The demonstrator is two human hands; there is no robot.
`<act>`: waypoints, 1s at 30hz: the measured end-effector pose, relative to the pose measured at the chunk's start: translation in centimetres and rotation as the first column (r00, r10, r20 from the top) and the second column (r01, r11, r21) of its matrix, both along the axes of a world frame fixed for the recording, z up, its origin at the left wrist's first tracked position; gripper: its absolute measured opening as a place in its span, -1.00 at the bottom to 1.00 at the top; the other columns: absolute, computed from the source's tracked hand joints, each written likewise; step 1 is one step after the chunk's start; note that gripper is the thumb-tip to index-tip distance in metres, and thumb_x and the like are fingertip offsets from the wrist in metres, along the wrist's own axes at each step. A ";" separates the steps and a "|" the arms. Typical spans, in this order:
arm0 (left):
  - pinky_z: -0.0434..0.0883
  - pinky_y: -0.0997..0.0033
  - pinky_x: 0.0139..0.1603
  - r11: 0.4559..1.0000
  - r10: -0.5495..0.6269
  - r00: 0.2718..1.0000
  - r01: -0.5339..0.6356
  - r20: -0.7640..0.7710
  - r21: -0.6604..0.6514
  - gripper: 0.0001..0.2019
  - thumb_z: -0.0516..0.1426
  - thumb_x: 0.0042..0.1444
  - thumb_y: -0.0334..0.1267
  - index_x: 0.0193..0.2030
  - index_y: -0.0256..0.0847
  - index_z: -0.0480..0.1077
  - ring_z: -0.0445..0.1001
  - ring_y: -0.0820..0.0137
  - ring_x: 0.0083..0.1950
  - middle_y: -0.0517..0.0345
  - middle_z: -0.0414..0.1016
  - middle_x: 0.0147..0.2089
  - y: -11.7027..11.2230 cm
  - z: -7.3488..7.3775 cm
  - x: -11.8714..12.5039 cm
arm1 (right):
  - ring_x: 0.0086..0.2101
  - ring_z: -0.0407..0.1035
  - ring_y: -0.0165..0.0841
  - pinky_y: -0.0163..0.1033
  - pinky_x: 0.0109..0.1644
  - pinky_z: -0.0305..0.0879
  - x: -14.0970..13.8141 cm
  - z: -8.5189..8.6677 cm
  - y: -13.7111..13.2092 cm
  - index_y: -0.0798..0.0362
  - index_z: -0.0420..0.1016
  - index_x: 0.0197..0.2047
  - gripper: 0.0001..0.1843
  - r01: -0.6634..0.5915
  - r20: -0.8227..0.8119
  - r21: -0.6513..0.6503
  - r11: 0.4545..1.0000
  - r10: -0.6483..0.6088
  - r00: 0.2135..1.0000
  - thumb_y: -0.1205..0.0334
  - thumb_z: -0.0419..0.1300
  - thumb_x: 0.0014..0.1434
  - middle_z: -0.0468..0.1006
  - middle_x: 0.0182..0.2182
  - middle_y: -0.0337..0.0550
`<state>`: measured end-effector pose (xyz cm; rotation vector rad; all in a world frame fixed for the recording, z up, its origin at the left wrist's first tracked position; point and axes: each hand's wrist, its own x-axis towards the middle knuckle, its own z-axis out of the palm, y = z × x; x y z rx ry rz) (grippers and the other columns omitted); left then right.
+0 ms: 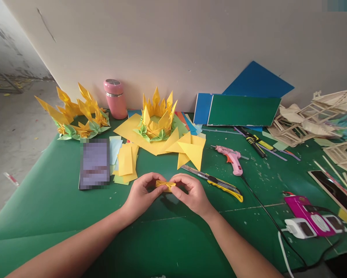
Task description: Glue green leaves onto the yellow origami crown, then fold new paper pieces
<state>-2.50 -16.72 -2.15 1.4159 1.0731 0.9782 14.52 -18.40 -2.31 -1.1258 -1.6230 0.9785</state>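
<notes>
Between my two hands is a small piece of folded yellow paper [166, 185], held just above the green table. My left hand [144, 193] pinches its left end between thumb and fingers. At the right end, the thumb and curled fingers of my right hand [190, 193] grip it too. Beyond my hands stands a yellow folded-paper crown [157, 123] with green leaf shapes round its base, resting on sheets of yellow paper [127, 127]. A box cutter [214, 181] with a yellow handle lies right of my right hand, its blade showing.
Another paper crown [77, 119] and a pink flask [115, 99] stand at the back left, with a tablet-like device [94, 164] nearer. To the right are a pink glue gun [232, 159] with a black cord, a magenta power strip [315, 216], a phone [334, 191] and wooden stick models [306, 119].
</notes>
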 end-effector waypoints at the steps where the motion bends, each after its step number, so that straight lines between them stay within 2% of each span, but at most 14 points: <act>1: 0.46 0.44 -0.39 1.000 0.005 1.000 -0.005 0.002 -0.002 -0.83 0.24 -0.06 -0.16 -0.41 -0.19 0.41 0.47 0.41 -0.44 0.19 0.49 -0.47 0.0 0.0 0.0 | -0.42 0.41 -0.36 -0.28 -0.37 0.41 0.0 0.0 0.0 0.03 0.46 -0.39 -0.88 0.002 -0.004 -0.011 1.000 -0.002 1.000 0.17 0.22 0.10 0.52 -0.43 -0.16; 5: 0.45 0.45 -0.40 1.000 0.013 1.000 -0.013 0.009 -0.005 -0.81 0.27 -0.09 -0.17 -0.40 -0.19 0.40 0.45 0.43 -0.44 0.20 0.46 -0.46 -0.1 -0.2 0.1 | -0.42 0.42 -0.34 -0.27 -0.37 0.41 -0.2 -0.1 0.0 0.03 0.44 -0.43 -0.88 0.051 0.009 -0.016 0.999 -0.051 0.999 0.20 0.22 0.09 0.53 -0.44 -0.16; 11: 0.41 0.48 -0.41 0.998 0.018 1.000 -0.017 0.016 -0.055 -0.76 0.29 -0.10 -0.16 -0.39 -0.20 0.35 0.40 0.48 -0.46 0.26 0.39 -0.50 -0.1 -0.4 0.1 | -0.43 0.40 -0.35 -0.26 -0.35 0.38 -0.3 -0.1 -0.1 0.02 0.43 -0.45 -0.86 0.080 0.067 0.071 0.994 -0.085 0.994 0.23 0.17 0.14 0.51 -0.47 -0.16; 19: 0.46 0.46 -0.36 0.983 0.005 0.970 0.040 0.245 -0.178 -0.63 0.36 -0.19 -0.10 -0.38 -0.21 0.30 0.44 0.48 -0.44 0.27 0.42 -0.48 0.3 -0.4 0.1 | -0.47 0.37 -0.37 -0.28 -0.39 0.36 -0.7 -0.3 -0.1 0.03 0.42 -0.46 -0.85 0.138 -0.021 0.088 0.986 -0.137 0.990 0.23 0.19 0.14 0.49 -0.49 -0.19; 22: 0.45 0.48 -0.35 0.990 0.066 0.975 -0.038 0.213 -0.133 -0.65 0.36 -0.18 -0.11 -0.37 -0.21 0.34 0.43 0.49 -0.43 0.26 0.42 -0.47 0.4 -0.4 0.0 | -0.49 0.38 -0.38 -0.28 -0.42 0.38 -0.5 -0.2 0.0 0.03 0.44 -0.46 -0.85 0.178 -0.008 0.150 0.973 -0.179 0.984 0.24 0.20 0.15 0.50 -0.51 -0.20; 24: 0.40 0.53 -0.44 0.989 0.136 0.978 -0.124 0.159 -0.082 -0.68 0.35 -0.19 -0.11 -0.40 -0.21 0.36 0.39 0.52 -0.48 0.29 0.39 -0.50 0.4 -0.5 -0.1 | -0.54 0.36 -0.41 -0.31 -0.48 0.37 -0.4 -0.2 -0.1 0.02 0.45 -0.44 -0.86 0.210 0.013 0.223 0.952 -0.219 0.976 0.26 0.19 0.16 0.51 -0.50 -0.21; 26: 0.30 0.58 -0.57 0.986 0.155 0.983 -0.148 0.099 -0.072 -0.68 0.34 -0.18 -0.07 -0.51 -0.22 0.33 0.29 0.56 -0.59 0.34 0.31 -0.60 0.3 -0.5 -0.2 | -0.57 0.36 -0.45 -0.33 -0.53 0.37 -0.3 -0.3 -0.1 0.03 0.47 -0.40 -0.88 0.233 0.025 0.314 0.920 -0.253 0.967 0.32 0.17 0.19 0.53 -0.46 -0.20; 28: 0.21 0.59 -0.65 0.991 0.069 0.997 -0.065 0.030 -0.116 -0.64 0.30 -0.14 0.00 -0.59 -0.23 0.32 0.22 0.58 -0.66 0.33 0.27 -0.69 0.1 -0.5 -0.3 | -0.53 0.42 -0.44 -0.34 -0.50 0.42 -0.2 -0.5 -0.2 0.03 0.48 -0.34 -0.89 0.233 0.049 0.434 0.870 -0.282 0.958 0.38 0.17 0.19 0.55 -0.43 -0.17; 30: 0.23 0.56 -0.66 0.983 -0.065 0.998 0.063 -0.001 -0.170 -0.61 0.25 -0.09 0.08 -0.59 -0.25 0.41 0.24 0.55 -0.68 0.24 0.35 -0.69 -0.1 -0.3 -0.3 | -0.44 0.49 -0.39 -0.31 -0.38 0.48 -0.1 -0.6 -0.2 0.03 0.49 -0.29 -0.88 0.196 0.104 0.568 0.799 -0.306 0.946 0.43 0.18 0.18 0.57 -0.40 -0.14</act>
